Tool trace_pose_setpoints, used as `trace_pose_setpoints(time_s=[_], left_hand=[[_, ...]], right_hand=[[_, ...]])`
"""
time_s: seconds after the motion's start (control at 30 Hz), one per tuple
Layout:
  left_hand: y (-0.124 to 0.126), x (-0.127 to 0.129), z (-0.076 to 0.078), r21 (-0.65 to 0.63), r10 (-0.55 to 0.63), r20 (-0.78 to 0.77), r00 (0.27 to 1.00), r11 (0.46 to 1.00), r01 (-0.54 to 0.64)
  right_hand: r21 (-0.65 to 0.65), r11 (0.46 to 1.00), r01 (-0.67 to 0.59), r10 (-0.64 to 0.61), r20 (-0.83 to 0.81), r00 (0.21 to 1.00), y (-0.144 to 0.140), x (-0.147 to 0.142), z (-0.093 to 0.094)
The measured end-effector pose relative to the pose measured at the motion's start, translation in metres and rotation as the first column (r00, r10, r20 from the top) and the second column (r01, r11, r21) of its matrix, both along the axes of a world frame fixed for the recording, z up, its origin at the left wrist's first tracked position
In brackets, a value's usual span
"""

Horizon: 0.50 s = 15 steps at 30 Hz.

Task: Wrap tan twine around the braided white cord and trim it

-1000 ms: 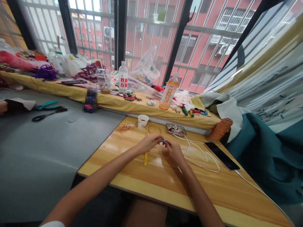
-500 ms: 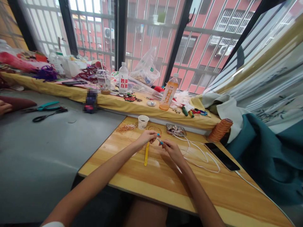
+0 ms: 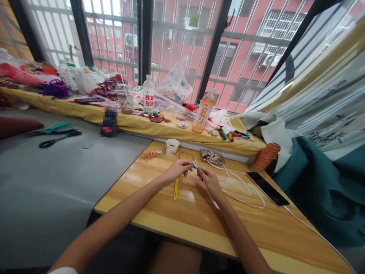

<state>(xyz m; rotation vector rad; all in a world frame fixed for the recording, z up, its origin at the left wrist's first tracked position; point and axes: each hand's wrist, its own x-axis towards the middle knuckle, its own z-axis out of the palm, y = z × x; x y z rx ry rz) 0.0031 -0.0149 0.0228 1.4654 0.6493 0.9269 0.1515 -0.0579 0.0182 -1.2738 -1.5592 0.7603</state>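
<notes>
Progress so far looks early to me: both hands are up over the wooden bench [image 3: 256, 228], left hand [image 3: 178, 170] and right hand [image 3: 209, 180] pinching a tiny pale piece with a blue tip [image 3: 195, 166] between fingertips. Too small to tell what it is. Yellow stick [image 3: 176, 188] lies untouched underneath.

Small pale stick with blue tip [image 3: 195, 165]: a thin, short piece, whitish along its length with a bright blue end. You hold it pinched between the fingertips of your left hand [image 3: 178, 169] and your right hand [image 3: 209, 179], raised just above the wooden table [image 3: 256, 224], tilted, blue end lowermost. Too small to tell its material or finer detail.
</notes>
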Motion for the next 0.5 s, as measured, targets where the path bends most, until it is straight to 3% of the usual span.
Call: trace_pose_setpoints(time_s=[0.2,0.3,0.37,0.43,0.5], left_hand=[[0.002,0.0,-0.003,0.141,0.011,-0.203,0.979,0.99,0.018],[0.0,-0.001,-0.004,0.339,0.066,-0.321,0.945,0.939,0.05],[-0.002,-0.003,-0.005,0.545,0.164,-0.403,0.9,0.833,0.092],[-0.004,-0.006,-0.005,0.73,0.288,-0.469,0.835,0.658,0.184],[-0.007,-0.01,-0.005,0.835,0.391,-0.497,0.775,0.458,0.304]], right_hand=[[-0.033,0.999,0.02,-0.026,-0.191,0.981,0.001,0.002,0.0],[-0.034,0.999,-0.002,-0.005,-0.216,0.976,0.002,0.003,0.001],[-0.043,0.999,-0.002,-0.007,-0.206,0.979,0.002,0.004,0.0],[-0.044,0.999,0.019,-0.025,-0.146,0.989,0.002,0.004,0.0],[-0.013,0.998,0.056,-0.056,-0.016,0.998,0.001,0.003,-0.002]])
